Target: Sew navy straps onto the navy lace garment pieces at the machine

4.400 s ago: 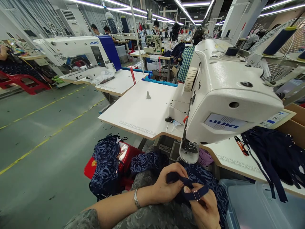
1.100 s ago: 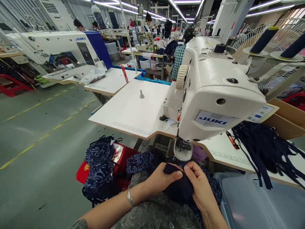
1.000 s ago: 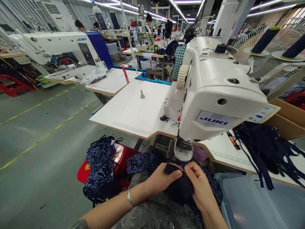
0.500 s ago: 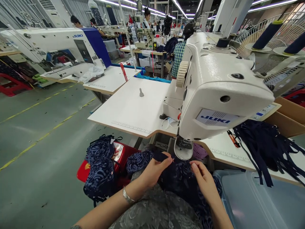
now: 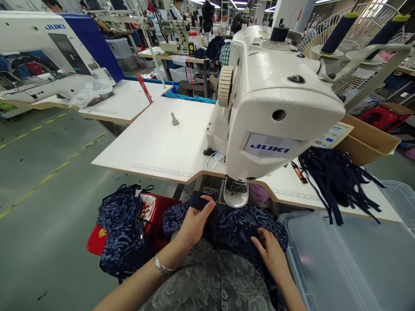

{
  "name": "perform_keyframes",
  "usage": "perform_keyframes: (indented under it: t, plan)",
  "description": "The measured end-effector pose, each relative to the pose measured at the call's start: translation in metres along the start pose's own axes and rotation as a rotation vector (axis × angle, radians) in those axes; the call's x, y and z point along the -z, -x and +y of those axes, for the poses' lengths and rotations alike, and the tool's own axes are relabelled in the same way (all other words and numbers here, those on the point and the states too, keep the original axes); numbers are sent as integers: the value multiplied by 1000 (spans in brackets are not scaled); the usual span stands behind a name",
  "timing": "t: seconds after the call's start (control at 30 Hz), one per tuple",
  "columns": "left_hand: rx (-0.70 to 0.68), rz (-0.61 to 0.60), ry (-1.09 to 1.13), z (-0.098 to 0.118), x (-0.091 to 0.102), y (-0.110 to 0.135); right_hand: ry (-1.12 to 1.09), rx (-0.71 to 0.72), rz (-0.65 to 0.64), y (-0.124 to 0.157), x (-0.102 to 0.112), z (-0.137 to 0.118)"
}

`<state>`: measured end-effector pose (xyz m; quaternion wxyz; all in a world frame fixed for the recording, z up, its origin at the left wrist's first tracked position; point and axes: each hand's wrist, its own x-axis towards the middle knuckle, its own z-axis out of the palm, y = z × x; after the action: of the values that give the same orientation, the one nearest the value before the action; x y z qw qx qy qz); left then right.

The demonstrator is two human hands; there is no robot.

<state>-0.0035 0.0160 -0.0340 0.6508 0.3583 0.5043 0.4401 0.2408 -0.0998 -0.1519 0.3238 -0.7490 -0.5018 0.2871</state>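
A navy garment point(image 5: 231, 222) with a swirled pattern lies across my lap, below the sewing machine point(image 5: 285, 108). My left hand point(image 5: 196, 222) pinches a plain dark edge of it between thumb and fingers, just left of the machine's rounded metal plate point(image 5: 236, 198). Lower on the right, my right hand point(image 5: 270, 248) rests on the fabric, thumb and forefinger apart. Part of the cloth is hidden beneath my hands and forearms. The needle area is too dark to make out.
More patterned garments point(image 5: 123, 233) are heaped on a red stool point(image 5: 95, 242) at left. Navy straps point(image 5: 337, 181) and orange-handled snips point(image 5: 298, 172) lie on the right tabletop. Below stands a translucent bin point(image 5: 353, 259); a cardboard box point(image 5: 369, 138) sits behind.
My right hand has moved down from the garment's upper edge beside the plate, and its pinch has loosened. My left hand still grips the fabric. The view has shifted right and downward.
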Motion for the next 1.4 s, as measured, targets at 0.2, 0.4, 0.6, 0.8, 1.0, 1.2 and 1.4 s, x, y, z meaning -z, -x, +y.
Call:
perform_keyframes:
  t: [0.2,0.4,0.6,0.8,1.0,1.2,1.4]
  plan:
    - [-28,-38,-35,7,-7,9,-42,-79,91,-1,-37,-26]
    - [-114,42,-70,25,11,8,-273,-100,-56,-19,-28,-36]
    - [-197,228,-36,45,42,-8,-515,-143,-267,-10,17,-66]
    - [-203,260,-41,45,54,-9,-586,-170,-340,2,42,-99]
    - [-164,198,-31,36,53,-7,-433,-127,-288,5,48,-109]
    - [-13,8,-47,28,30,8,-392,-99,-271,8,49,-118]
    - [190,-401,-148,25,-6,26,-335,-30,-292,8,41,-131]
